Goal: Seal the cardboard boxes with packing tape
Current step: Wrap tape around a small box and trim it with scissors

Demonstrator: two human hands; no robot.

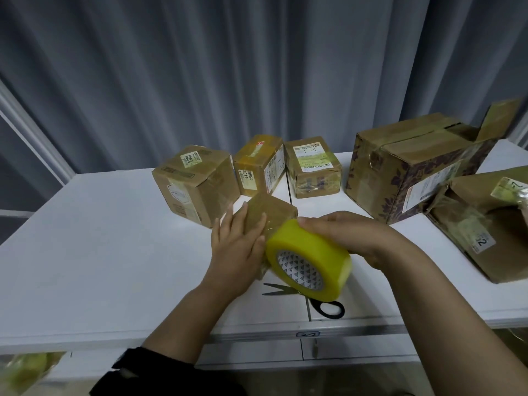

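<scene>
The small cardboard box (271,212) is sitting mid-table on the white table (100,238), its near side hiding behind the yellow tape roll (311,252). The left hand (237,252) is pressing on it with straight fingers, while the right hand (351,238) is gripping the roll with curled fingers. Scissors (328,308) are lying partly covered beneath the roll. A patterned box (414,167) is standing far right.
</scene>
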